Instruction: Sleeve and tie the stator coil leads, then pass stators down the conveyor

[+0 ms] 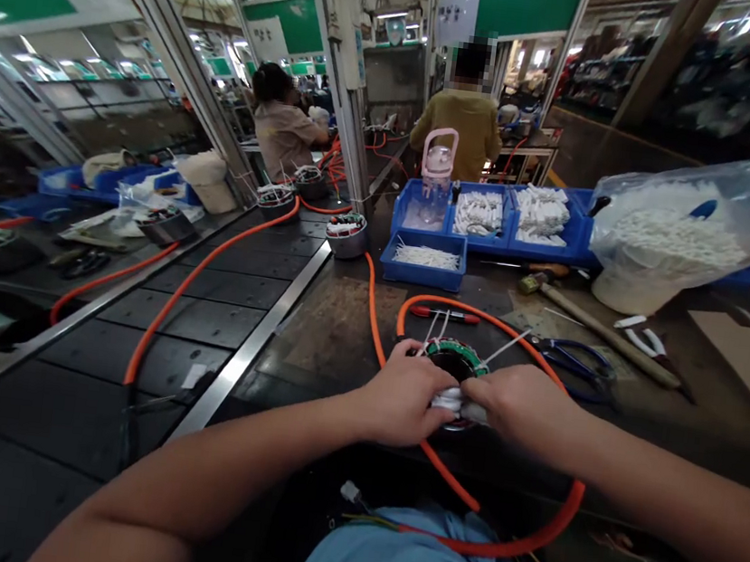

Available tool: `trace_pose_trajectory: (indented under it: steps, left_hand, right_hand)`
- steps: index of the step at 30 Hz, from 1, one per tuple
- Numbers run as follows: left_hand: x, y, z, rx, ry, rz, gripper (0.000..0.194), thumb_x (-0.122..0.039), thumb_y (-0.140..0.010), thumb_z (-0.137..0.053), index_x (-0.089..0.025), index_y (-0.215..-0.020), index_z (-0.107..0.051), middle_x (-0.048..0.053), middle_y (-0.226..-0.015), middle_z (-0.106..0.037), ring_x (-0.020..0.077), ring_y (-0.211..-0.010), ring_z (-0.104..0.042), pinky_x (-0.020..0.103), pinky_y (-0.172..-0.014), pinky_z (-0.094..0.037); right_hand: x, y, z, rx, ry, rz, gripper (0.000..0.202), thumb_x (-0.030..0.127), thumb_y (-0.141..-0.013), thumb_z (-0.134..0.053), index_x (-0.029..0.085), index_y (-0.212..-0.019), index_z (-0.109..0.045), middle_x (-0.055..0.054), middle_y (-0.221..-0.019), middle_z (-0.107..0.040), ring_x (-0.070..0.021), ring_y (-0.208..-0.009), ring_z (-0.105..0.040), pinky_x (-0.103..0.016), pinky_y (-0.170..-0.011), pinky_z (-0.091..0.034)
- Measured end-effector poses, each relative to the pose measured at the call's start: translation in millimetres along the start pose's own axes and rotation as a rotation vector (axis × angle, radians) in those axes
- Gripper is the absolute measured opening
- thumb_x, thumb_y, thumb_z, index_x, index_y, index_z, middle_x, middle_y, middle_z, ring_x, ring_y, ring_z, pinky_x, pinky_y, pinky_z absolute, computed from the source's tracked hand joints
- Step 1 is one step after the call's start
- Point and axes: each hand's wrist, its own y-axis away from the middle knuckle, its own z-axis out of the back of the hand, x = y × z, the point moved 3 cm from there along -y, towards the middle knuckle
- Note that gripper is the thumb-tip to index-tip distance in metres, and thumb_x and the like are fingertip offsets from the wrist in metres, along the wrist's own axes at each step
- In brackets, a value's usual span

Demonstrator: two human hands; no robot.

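Dark workbench [316, 319] — beside conveyor [209, 297], green-boarded factory hall

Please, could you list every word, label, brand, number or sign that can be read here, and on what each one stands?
No text here can be read.
White paper sheet on the large green board: dark marks, too blurred.
Smaller white paper sheet on the smaller green board: marks, too blurred.
Red marker pen: any print too small.
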Motion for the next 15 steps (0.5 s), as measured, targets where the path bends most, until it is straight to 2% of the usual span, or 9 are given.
trace_pose_trajectory:
  steps: [2, 5, 8, 11, 13, 15]
  left_hand:
    - [-4.0, 0.9, 0.4, -0.004, -0.032, 0.02, 0.011, -0.028, -0.075, -0.057, -0.019, -0.081, -0.059, 0.0, -0.081, -0.066, 0.019, -0.086, -0.058, 0.046, -0.102, -0.018]
    - [-4.7, 1.5, -3.3, -0.022, 0.009, 0.054, 0.013, -0.027, -0.076, -0.057, -0.021, -0.087, -0.06, 0.0, -0.087, -0.067, 0.0183, -0.09, -0.058, 0.041, -0.099, -0.024]
    - [-2.0, 3.2, -7.5, -0.064, 0.068, 0.054, 0.018, -0.026, -0.077, -0.057, -0.023, -0.095, -0.061, -0.001, -0.095, -0.067, 0.0167, -0.094, -0.057, 0.038, -0.099, -0.025]
    - [-0.3, 6.0, -9.4, -0.067, 0.099, 0.022, 0.024, -0.027, -0.079, -0.056, -0.024, -0.103, -0.059, -0.001, -0.101, -0.067, 0.0163, -0.098, -0.057, 0.037, -0.101, -0.024]
    - [0.5, 7.5, -9.3, -0.058, 0.099, 0.014, 0.028, -0.027, -0.081, -0.054, -0.024, -0.108, -0.056, 0.0, -0.104, -0.066, 0.0166, -0.099, -0.056, 0.038, -0.102, -0.022]
    - [1.2, 8.2, -8.3, -0.048, 0.091, 0.011, 0.032, -0.027, -0.081, -0.053, -0.024, -0.113, -0.054, 0.002, -0.106, -0.064, 0.0174, -0.101, -0.055, 0.04, -0.103, -0.021]
  right_hand:
    - [3.0, 1.6, -2.7, -0.02, -0.005, -0.006, 0.009, 0.01, -0.078, -0.052, 0.017, -0.078, -0.058, -0.001, -0.067, -0.062, -0.0159, -0.058, -0.058, -0.026, -0.051, -0.023]
    - [8.3, 4.9, -3.6, -0.047, 0.018, -0.036, 0.01, 0.011, -0.079, -0.052, 0.017, -0.08, -0.059, -0.002, -0.07, -0.063, -0.0175, -0.06, -0.059, -0.026, -0.052, -0.028]
    - [9.4, 14.5, 0.9, -0.112, -0.036, -0.058, 0.02, 0.008, -0.078, -0.048, 0.018, -0.089, -0.06, -0.002, -0.074, -0.064, -0.0178, -0.063, -0.059, -0.026, -0.055, -0.035]
    - [-2.5, 34.5, 4.1, -0.328, -0.257, -0.111, 0.036, 0.009, -0.078, -0.044, 0.022, -0.11, -0.056, -0.002, -0.09, -0.065, -0.0165, -0.078, -0.061, -0.026, -0.066, -0.043]
    - [-17.6, 50.6, -1.6, -0.516, -0.378, -0.24, 0.035, 0.011, -0.079, -0.042, 0.022, -0.11, -0.056, -0.003, -0.098, -0.063, -0.0165, -0.088, -0.059, -0.027, -0.076, -0.045]
    - [-29.8, 63.2, -15.5, -0.611, -0.451, -0.366, 0.03, 0.012, -0.079, -0.042, 0.02, -0.103, -0.057, -0.005, -0.099, -0.062, -0.0177, -0.091, -0.058, -0.03, -0.081, -0.046]
